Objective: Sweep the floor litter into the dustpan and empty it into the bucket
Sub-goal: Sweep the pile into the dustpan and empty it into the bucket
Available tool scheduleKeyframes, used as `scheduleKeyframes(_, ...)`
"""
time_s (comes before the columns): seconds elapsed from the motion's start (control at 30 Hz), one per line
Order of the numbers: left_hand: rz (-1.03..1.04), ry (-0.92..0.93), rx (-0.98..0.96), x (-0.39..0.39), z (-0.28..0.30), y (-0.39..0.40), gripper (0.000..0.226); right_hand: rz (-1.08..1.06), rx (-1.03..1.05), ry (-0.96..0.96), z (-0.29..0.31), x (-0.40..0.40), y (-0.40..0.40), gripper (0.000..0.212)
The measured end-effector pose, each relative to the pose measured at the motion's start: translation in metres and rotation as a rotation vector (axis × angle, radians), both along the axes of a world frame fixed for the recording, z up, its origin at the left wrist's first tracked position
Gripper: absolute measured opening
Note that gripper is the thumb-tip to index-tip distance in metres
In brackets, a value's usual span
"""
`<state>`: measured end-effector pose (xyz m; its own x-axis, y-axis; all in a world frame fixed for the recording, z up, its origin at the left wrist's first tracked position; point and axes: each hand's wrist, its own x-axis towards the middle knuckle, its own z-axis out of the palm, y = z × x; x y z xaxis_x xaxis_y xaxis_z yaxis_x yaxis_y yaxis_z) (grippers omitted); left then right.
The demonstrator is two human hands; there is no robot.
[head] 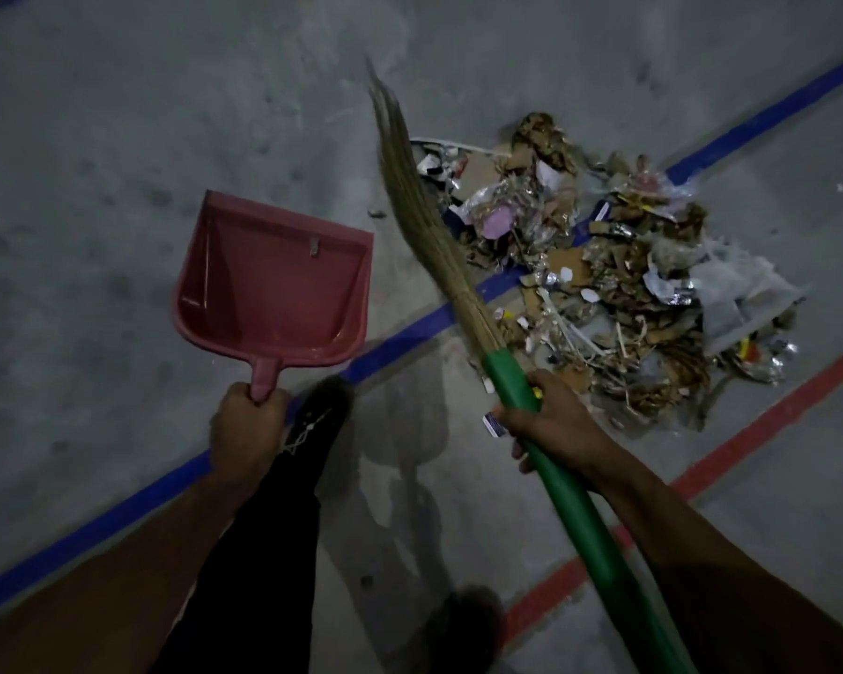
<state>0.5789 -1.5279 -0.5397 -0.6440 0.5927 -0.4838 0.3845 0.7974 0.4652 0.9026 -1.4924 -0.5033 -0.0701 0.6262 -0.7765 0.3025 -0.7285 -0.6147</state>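
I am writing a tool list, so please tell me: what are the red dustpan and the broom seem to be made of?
The dustpan looks like moulded plastic: one smooth red piece with a slight sheen. The broom bristles look like dry grass or plant fibre: thin, tan, loose strands. The broom handle shows a smooth green surface, probably plastic; a core, if any, is hidden.
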Motion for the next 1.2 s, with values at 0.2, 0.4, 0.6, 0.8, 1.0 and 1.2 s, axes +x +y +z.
scheduleKeyframes(0.2, -0.105, 0.101, -0.087, -0.059, -0.041, 0.094, 0.028, -0.168, -0.051, 0.125, -0.040, -0.116, 0.120, 0.018)
scheduleKeyframes(0.4, -0.139, 0.087, -0.098, -0.093, -0.066, 0.164, 0.029, -0.311, -0.099, 0.081, -0.100, -0.212, 0.201, 0.019)
scheduleKeyframes(0.6, -0.169, 0.082, -0.068, -0.100, -0.080, 0.200, 0.025, -0.644, -0.186, 0.053, -0.131, -0.220, 0.208, 0.021)
scheduleKeyframes(0.8, -0.222, 0.078, -0.073, -0.096, -0.081, 0.208, 0.028, -0.889, -0.226, 0.093, -0.115, -0.170, 0.159, 0.023)
scheduleKeyframes(1.0, -0.244, 0.064, -0.066, -0.086, -0.071, 0.201, 0.022, -0.949, -0.188, 0.008, -0.086, -0.137, 0.108, 0.019)
scheduleKeyframes(1.2, -0.244, 0.091, -0.071, -0.088, -0.063, 0.193, 0.026, -0.606, -0.013, 0.017, -0.051, -0.162, 0.066, 0.009)
